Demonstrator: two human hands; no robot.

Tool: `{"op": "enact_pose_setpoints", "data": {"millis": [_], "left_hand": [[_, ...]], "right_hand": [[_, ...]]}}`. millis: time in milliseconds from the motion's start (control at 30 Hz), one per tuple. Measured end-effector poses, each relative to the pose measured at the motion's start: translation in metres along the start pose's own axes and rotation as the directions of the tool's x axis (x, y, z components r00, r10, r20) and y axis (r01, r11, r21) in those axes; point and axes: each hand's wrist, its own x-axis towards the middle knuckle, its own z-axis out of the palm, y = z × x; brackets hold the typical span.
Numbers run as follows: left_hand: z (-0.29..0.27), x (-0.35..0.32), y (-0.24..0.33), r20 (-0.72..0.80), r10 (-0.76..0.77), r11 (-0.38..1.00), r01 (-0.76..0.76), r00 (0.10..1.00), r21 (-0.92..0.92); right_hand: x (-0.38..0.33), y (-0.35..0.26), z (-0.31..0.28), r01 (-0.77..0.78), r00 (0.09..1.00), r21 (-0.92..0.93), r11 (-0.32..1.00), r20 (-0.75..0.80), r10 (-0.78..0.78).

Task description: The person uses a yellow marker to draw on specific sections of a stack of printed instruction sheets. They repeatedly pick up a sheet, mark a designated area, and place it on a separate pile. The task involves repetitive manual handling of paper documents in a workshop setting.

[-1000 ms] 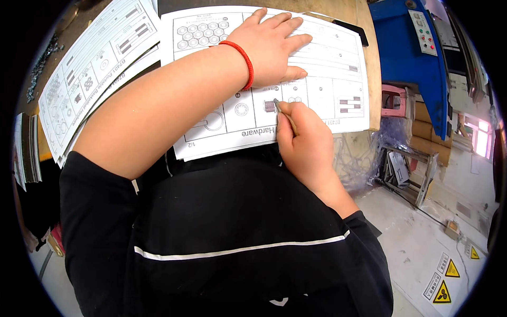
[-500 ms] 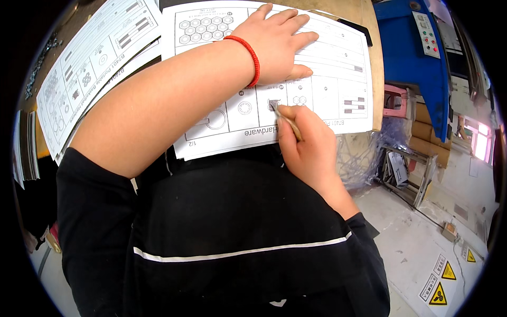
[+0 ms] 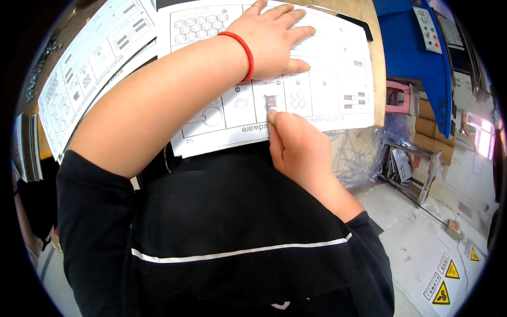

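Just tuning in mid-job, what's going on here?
A person's left hand lies spread on a printed sheet, the top one of a stack. The right hand is closed at the near edge of a small dark drawing on that sheet. It seems to pinch a slim tool, but its grip hides most of it, so I can't tell the kind. More printed sheets lie to the left.
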Motion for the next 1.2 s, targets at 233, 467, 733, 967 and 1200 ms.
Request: {"op": "enact_pose_setpoints", "data": {"millis": [233, 467, 733, 967, 1200], "left_hand": [[-0.012, -0.024, -0.019, -0.132, -0.087, 0.979, 0.06, 0.987, -0.197], [-0.039, -0.168, -0.084, 0.044, -0.881, 0.149, 0.364, 0.471, -0.919], [-0.024, -0.179, -0.042, 0.419, -0.642, -0.276, 0.316, 0.642, -0.908], [-0.066, -0.281, -0.146, 0.099, -0.9, 0.113, 0.446, 0.424, -0.888], [-0.087, -0.447, -0.271, -0.171, -0.985, 0.068, 0.878, -0.015, -0.473]], "right_hand": [[0.004, 0.021, -0.008, 0.018, 0.985, 0.372, 0.928, -0.163, 0.047], [-0.023, 0.13, -0.05, -0.348, 0.758, 0.188, 0.918, -0.52, 0.394], [-0.015, 0.127, -0.044, -0.278, 0.787, 0.511, 0.813, -0.364, 0.498], [-0.013, 0.124, -0.051, -0.39, 0.759, 0.561, 0.73, -0.252, 0.6], [-0.007, 0.129, -0.03, -0.277, 0.799, 0.48, 0.832, -0.367, 0.477]]}}
